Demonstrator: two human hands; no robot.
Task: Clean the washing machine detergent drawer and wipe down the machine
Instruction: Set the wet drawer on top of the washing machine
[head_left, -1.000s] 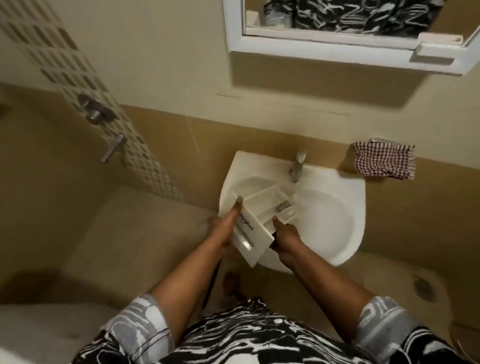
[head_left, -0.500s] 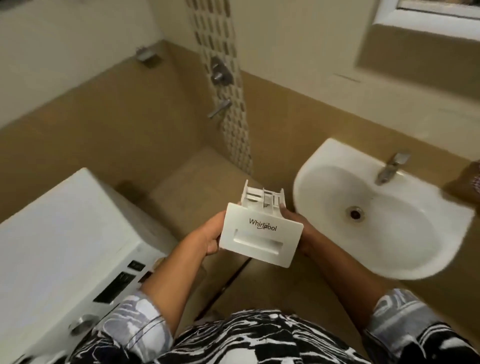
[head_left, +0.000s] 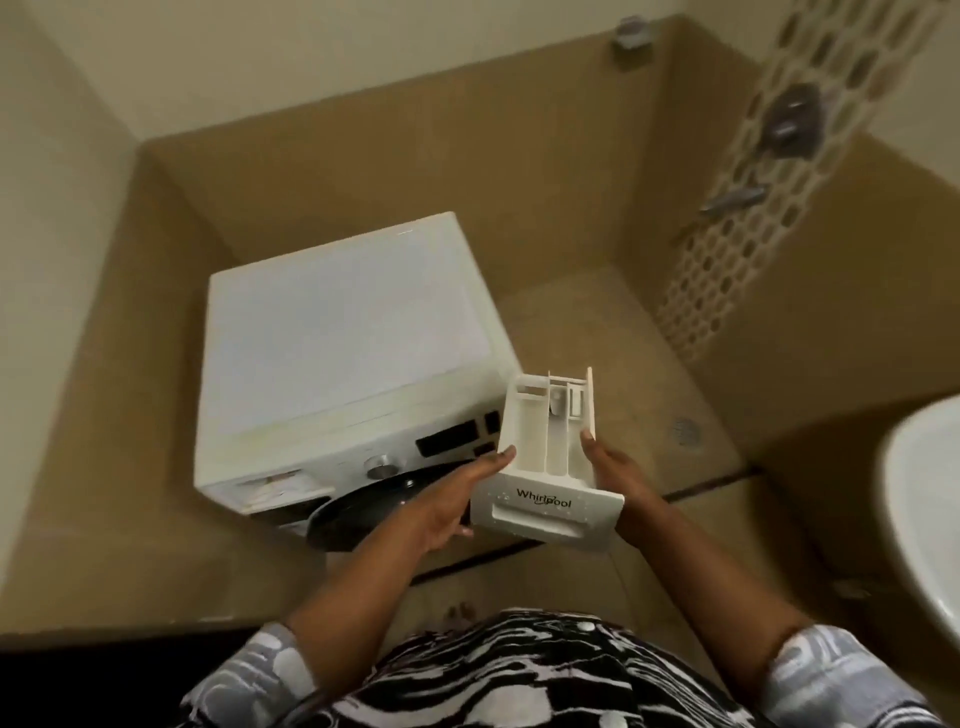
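I hold the detergent drawer (head_left: 545, 457) level in mid-air, compartments up, just right of the washing machine (head_left: 337, 353) front. Left hand (head_left: 452, 501) and right hand (head_left: 621, 480) fingers (head_left: 498, 457) grip its sides, probably for refitting.

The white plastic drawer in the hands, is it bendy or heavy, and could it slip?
Probably stiff: the white plastic detergent drawer holds a boxy shape, its thin walls straight. Likely light, since the left hand and right hand hold it in the air by its sides. Smooth plastic might slip, so two hands seem wise.
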